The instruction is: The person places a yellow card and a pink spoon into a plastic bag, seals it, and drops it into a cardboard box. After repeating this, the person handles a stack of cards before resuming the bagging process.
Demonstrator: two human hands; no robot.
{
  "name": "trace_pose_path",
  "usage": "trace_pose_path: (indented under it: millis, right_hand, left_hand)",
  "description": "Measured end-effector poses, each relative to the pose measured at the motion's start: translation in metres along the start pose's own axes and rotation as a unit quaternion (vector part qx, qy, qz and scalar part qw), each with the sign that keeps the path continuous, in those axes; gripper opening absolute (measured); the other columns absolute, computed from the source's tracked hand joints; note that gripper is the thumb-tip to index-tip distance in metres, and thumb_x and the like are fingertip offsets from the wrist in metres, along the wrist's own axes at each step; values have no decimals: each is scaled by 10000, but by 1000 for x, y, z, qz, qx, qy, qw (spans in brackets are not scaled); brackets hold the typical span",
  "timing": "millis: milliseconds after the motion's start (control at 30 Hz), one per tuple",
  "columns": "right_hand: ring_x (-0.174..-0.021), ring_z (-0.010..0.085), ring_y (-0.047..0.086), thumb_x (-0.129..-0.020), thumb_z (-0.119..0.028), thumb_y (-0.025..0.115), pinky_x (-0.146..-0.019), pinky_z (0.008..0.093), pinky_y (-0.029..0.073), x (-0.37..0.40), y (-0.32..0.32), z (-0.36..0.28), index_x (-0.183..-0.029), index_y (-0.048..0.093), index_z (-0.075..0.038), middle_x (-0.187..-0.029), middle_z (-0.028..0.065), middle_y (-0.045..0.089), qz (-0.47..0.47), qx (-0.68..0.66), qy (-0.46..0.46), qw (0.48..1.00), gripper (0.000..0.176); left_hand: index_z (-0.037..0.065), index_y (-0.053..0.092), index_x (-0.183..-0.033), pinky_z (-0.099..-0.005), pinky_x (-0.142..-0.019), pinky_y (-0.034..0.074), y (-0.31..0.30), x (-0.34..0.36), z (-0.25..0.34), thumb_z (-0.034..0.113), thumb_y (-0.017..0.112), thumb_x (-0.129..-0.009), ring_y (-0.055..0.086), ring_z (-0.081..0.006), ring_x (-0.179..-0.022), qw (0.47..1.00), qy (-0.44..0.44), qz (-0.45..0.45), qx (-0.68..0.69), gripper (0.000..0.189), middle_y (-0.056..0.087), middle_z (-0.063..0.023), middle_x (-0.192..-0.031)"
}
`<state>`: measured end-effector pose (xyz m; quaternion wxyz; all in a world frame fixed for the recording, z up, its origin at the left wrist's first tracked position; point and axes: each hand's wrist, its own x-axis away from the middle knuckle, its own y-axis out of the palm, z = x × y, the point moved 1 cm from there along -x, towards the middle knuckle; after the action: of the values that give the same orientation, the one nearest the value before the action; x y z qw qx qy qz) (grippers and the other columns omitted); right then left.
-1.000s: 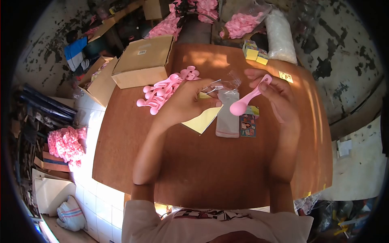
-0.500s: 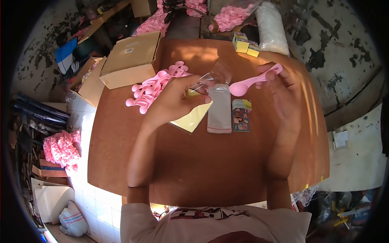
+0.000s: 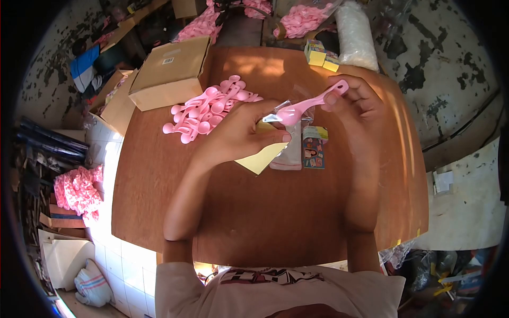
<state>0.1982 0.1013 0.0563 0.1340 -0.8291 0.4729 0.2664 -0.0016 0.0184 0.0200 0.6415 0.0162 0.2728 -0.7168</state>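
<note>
A pink measuring spoon [image 3: 310,106] is pinched by its handle end in my right hand [image 3: 356,103], the bowl pointing left. Its bowl overlaps the mouth of a clear plastic bag [image 3: 271,118] beside my left fingers. My left hand [image 3: 249,130] is closed on that bag, and a pale yellow card [image 3: 260,160] shows below the thumb. Under the hands lies a stack of clear bags [image 3: 289,160], with a stack of small printed cards [image 3: 314,155] right of it. Left of my left hand spreads a pile of pink spoons [image 3: 197,114].
A closed cardboard box [image 3: 169,69] stands at the table's back left, beside an open carton [image 3: 119,106]. Small yellow boxes [image 3: 316,54] and a bulky clear plastic roll [image 3: 356,37] sit at the back right. A person [image 3: 87,69] is at the far left.
My right hand has moved left, bringing the spoon's bowl to the bag's mouth. My left hand has shifted slightly right with the bag and yellow card.
</note>
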Motion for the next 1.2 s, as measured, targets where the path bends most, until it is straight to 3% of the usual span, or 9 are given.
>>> trace_pose_path:
  millis: [100, 333, 500, 633, 933, 1000, 1100, 1167, 1200]
  right_hand:
    - [-819, 103, 645, -837, -8, 734, -744, 248, 524, 5, 17, 0, -1074, 626, 32, -943, 87, 691, 33, 29, -36, 998, 264]
    - [-830, 86, 622, -825, -32, 740, -745, 255, 489, -1, 11, -3, -971, 664, 7, -888, 52, 690, -13, 286, -224, 931, 169]
    - [-801, 80, 607, -823, -25, 733, -745, 236, 488, 5, 5, -1, -921, 680, 8, -852, 27, 684, -41, 184, -71, 979, 116]
    - [-774, 75, 605, -815, 0, 726, -725, 232, 494, 10, 10, -6, -911, 687, 12, -842, 25, 687, 47, 161, -85, 982, 105]
    - [-813, 107, 639, -814, -26, 748, -737, 249, 515, 5, 15, -4, -959, 686, 19, -933, 35, 692, -85, 337, -200, 916, 164]
    - [-842, 127, 643, -851, -48, 726, -754, 253, 516, 7, 16, 7, -1115, 618, 15, -941, 52, 679, 1, 152, -54, 987, 292]
    - [-839, 132, 643, -888, -50, 688, -762, 248, 513, 7, 13, 6, -1241, 513, 4, -913, 67, 673, -49, -46, 122, 990, 397]
    - [-819, 113, 636, -896, -22, 673, -749, 236, 503, 3, 11, 3, -1269, 471, -6, -910, 84, 675, -83, -21, 124, 989, 424]
    - [-821, 105, 632, -896, -7, 668, -744, 231, 498, 3, 12, -4, -1264, 478, -7, -905, 82, 676, -45, 17, 30, 998, 414]
  left_hand:
    - [-9, 628, -1145, -306, -750, 512, 6, 0, -1, 158, 777, -819, 655, -158, -864, 995, 92, 38, -29, 395, 710, -108, -962]
    - [2, 611, -1160, -278, -636, 463, 6, 3, 4, 173, 783, -830, 572, -84, -736, 996, -33, -13, -87, 409, 644, -36, -843]
    - [-3, 606, -1131, -280, -615, 450, 12, 0, 1, 197, 778, -837, 560, -92, -708, 995, -19, -22, -96, 395, 638, -39, -826]
    - [-4, 583, -1190, -294, -673, 495, 17, 0, -4, 186, 780, -833, 605, -112, -758, 998, 8, -25, -60, 450, 662, -53, -867]
    - [6, 548, -1279, -306, -873, 539, 18, 2, 2, 55, 718, -863, 665, -157, -986, 998, -17, -8, 61, 452, 679, -40, -1007]
    - [9, 545, -1284, -303, -888, 537, 19, 1, 4, 40, 708, -868, 663, -163, -1001, 996, -11, 1, 92, 448, 676, -35, -1008]
    - [8, 533, -1299, -298, -864, 543, 17, 2, 8, 31, 696, -878, 662, -153, -978, 998, 38, -16, 37, 452, 675, -51, -988]
    - [-8, 542, -1270, -291, -837, 546, 12, 3, 21, 11, 680, -885, 661, -149, -955, 997, -41, -62, -11, 409, 676, -69, -992]
    - [-8, 542, -1270, -291, -837, 546, 12, 4, 16, 11, 680, -885, 661, -149, -955, 998, -38, -54, -8, 409, 676, -69, -992]
